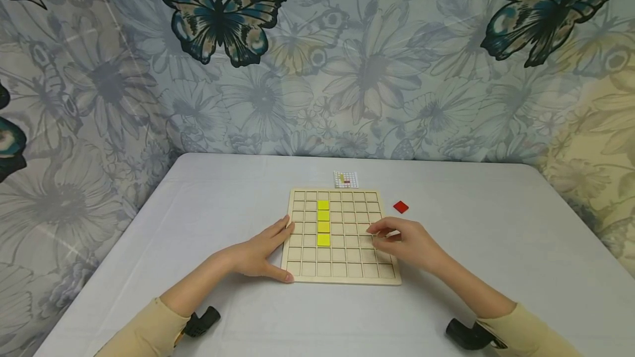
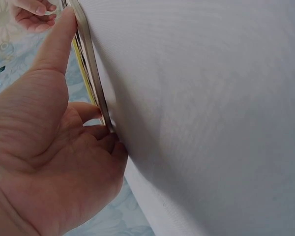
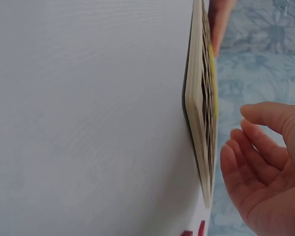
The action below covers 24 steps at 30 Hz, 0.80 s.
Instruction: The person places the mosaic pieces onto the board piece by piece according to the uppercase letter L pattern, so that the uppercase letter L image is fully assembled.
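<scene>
A white table with a smooth, cloth-like surface and rounded far corners fills the lower part of the room. Behind its far edge stands a pale blue-grey wall covering, printed with large flowers and dark teal butterflies; toward the right it becomes yellowish.

On the middle of the table, between its left and right edges, lies a flat light-wooden board with a square grid. Four bright yellow square tiles make one column in it. Near the far edge of the table is a small white card with a coloured grid. A red square tile lies beside the board, on the side of the table's right edge.

The left hand has its grip spread and touches the left side of the board. The right hand is over the board's right side; its grip is loosely curved, thumb apart from fingers, holding nothing.
</scene>
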Motion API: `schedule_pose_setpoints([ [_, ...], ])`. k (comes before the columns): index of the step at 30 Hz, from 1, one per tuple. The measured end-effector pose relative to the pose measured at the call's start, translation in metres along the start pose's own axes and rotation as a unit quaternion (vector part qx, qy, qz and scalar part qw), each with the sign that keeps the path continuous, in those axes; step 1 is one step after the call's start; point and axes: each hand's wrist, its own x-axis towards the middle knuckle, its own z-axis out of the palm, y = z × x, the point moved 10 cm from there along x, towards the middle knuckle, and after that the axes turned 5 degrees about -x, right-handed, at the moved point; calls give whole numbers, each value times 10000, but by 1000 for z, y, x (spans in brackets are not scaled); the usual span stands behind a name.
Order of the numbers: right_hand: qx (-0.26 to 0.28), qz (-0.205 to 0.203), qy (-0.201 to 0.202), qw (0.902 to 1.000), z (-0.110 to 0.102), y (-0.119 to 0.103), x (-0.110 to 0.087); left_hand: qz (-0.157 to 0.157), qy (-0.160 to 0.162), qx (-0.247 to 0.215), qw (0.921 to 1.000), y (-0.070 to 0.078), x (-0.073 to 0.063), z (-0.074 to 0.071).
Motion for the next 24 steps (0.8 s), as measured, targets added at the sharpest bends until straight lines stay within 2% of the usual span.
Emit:
schedule_pose_setpoints([
  [4, 20, 107, 71, 9999, -8, 7, -6, -6, -13, 39, 10000, 1, 0, 0],
  [13, -301, 180, 302, 9989, -26, 22, -22, 30, -15, 2, 10000, 1, 0, 0],
  [24, -563, 712, 488, 9947, -49, 46, -42, 44, -42, 12, 10000, 1, -1, 0],
])
